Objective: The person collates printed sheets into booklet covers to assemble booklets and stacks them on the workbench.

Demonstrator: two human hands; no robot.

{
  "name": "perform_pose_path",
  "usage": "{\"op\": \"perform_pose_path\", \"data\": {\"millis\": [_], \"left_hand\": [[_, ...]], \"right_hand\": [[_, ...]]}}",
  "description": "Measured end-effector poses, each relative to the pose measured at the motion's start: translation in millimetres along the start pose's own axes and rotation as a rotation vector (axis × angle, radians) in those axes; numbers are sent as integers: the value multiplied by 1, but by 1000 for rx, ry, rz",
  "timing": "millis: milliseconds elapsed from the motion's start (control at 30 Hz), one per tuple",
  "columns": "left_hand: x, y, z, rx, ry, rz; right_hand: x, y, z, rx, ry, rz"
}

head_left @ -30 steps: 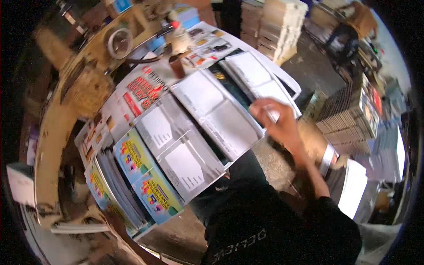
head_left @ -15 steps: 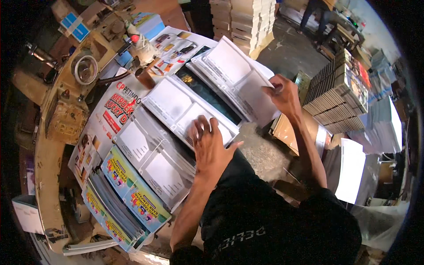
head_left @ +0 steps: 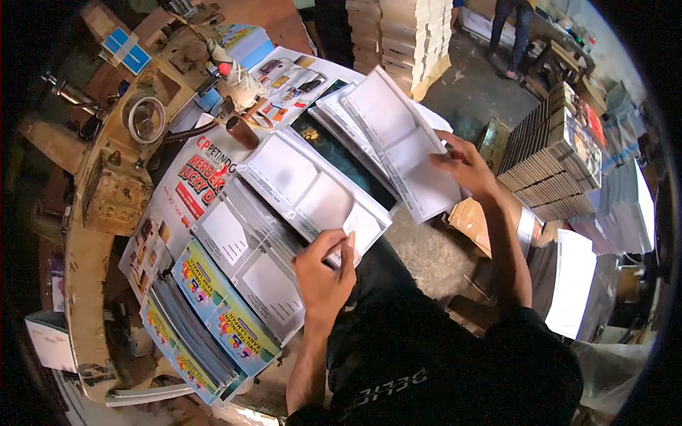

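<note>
My left hand [head_left: 325, 277] is closed in a pinch at the near corner of the middle stack of white printed sheets [head_left: 280, 167], and the lifted corner of the top sheet [head_left: 364, 226] curls up at its fingertips. Off to the right, my right hand [head_left: 465, 167] grips the right edge of a printed sheet [head_left: 391, 117] between thumb and fingers. That sheet lies tilted over the right stack of sheets [head_left: 337, 106]. Between the two stacks shows a dark printed sheet [head_left: 323, 142]. Left of the middle stack are more white sheets [head_left: 220, 227].
Blue-and-yellow printed covers [head_left: 227, 309] lie at the table's near left. A brown cylinder [head_left: 241, 133] and a wrapped white bundle [head_left: 245, 86] stand on the poster [head_left: 188, 170]. A brown machine frame [head_left: 85, 284] curves along the left. Stacked books [head_left: 554, 163] stand at right; another person [head_left: 508, 32] is behind.
My left hand has gone from lying spread on the middle stack to pinching a sheet at its near corner. My right hand has drawn its sheet toward me, off the right stack.
</note>
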State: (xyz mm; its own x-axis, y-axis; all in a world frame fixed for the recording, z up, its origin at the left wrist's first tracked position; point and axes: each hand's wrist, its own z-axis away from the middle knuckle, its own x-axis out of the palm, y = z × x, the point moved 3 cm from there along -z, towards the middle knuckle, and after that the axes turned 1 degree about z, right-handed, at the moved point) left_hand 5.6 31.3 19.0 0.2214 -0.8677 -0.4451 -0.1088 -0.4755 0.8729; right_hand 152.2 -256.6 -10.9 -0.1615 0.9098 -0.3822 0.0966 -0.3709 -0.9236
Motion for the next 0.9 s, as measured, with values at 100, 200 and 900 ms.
{"op": "perform_pose_path", "data": {"millis": [100,200,900], "left_hand": [[0,3,13,-13,92,124],[-5,1,19,-74,61,232],[5,-17,38,-91,117,659]], "right_hand": [[-6,-8,2,27,19,-139],[-10,-3,-5,33,11,-215],[67,-26,-10,-113,-243,-48]]}}
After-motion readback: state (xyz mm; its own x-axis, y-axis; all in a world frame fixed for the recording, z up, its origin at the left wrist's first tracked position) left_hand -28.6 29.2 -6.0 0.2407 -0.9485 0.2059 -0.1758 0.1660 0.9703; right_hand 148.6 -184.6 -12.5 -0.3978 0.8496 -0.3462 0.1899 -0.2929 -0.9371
